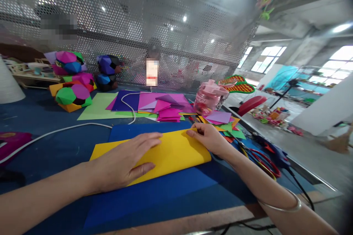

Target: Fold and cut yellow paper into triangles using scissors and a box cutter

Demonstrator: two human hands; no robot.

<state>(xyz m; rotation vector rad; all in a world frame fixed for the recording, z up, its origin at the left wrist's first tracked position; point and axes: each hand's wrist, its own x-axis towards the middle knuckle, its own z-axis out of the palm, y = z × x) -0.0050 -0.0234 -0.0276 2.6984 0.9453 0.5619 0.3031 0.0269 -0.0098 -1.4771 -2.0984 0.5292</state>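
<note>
A yellow craft sheet [173,150], bent over on itself with a rounded fold at its right end, lies on a larger blue sheet [154,198]. My left hand [124,159] rests flat on the yellow sheet's left half, fingers stretched out and thumb apart. At the upper right corner of that sheet, my right hand [205,136] pinches the edge between thumb and fingers. Whether the material is paper or thin foam, I cannot tell.
Coloured sheets [129,101] and cut pieces [168,108] lie behind. A pink bottle [206,97], scissors [264,163] and a glue gun [271,148] are on the right. Faceted paper balls [73,95] stand at the back left; a white cable [63,128] crosses the table.
</note>
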